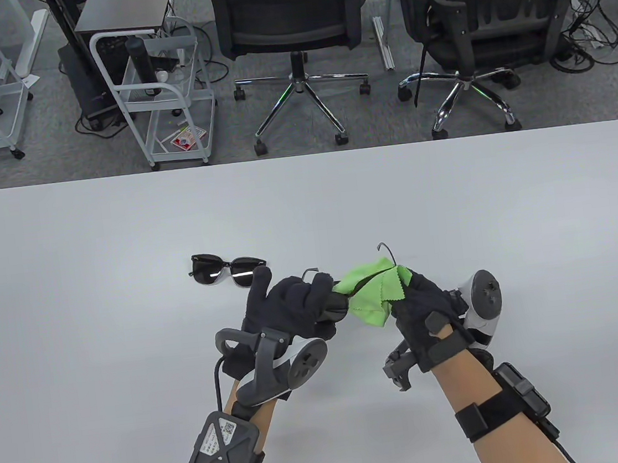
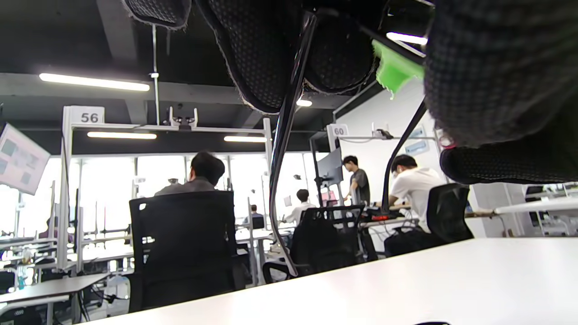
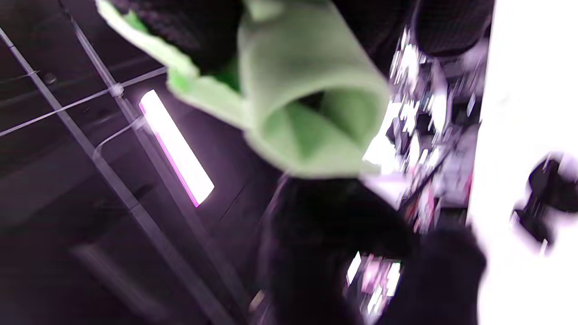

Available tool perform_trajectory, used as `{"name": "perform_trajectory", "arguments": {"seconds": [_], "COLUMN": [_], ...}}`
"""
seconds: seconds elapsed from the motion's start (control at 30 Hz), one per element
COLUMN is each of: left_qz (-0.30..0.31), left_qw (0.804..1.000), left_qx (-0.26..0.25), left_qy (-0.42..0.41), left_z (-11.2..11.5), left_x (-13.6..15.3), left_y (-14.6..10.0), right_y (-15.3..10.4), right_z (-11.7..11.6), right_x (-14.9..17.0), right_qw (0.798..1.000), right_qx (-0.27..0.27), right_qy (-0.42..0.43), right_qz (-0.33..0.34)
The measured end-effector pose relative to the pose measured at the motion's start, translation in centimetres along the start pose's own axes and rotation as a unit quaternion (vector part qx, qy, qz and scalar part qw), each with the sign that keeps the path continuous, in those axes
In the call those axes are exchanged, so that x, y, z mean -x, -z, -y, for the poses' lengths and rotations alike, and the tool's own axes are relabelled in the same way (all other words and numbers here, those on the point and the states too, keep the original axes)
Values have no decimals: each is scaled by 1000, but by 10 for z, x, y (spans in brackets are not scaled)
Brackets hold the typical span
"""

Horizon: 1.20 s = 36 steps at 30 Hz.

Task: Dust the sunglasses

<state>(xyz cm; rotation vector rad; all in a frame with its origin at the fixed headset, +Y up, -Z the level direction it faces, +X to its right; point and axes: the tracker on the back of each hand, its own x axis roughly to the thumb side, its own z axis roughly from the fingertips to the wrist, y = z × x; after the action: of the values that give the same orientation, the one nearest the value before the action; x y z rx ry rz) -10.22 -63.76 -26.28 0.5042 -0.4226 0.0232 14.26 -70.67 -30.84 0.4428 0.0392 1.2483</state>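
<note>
Two numbered signs readable in bkgd.
White sign (image 2: 89,117) atop a rack reads "56"; second sign (image 2: 340,131) reads "60".

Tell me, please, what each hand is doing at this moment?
Left hand: grips a pair of sunglasses.
Right hand: holds the green cloth against them.
</note>
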Motion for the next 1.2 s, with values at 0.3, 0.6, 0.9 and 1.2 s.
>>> {"name": "perform_trajectory", "arguments": {"seconds": [0.3, 0.6, 0.9, 1.2], "left_qz": [-47, 7, -3, 5], "left_qw": [998, 998, 1000, 1000], "left_qx": [-33, -41, -16, -9], "left_qy": [-38, 45, -3, 23], "left_z": [-15, -16, -11, -4], "left_x": [17, -19, -23, -24], "left_y": [-1, -3, 0, 0], "right_y": [5, -8, -10, -9], "right_z": [-18, -49, -37, -42], "right_x": [3, 8, 6, 15], "right_qw": [992, 996, 990, 986], "right_qx": [-112, 23, 84, 88], "right_qy": [-52, -58, -101, -120], "right_qz": [-16, -67, -49, -75]}}
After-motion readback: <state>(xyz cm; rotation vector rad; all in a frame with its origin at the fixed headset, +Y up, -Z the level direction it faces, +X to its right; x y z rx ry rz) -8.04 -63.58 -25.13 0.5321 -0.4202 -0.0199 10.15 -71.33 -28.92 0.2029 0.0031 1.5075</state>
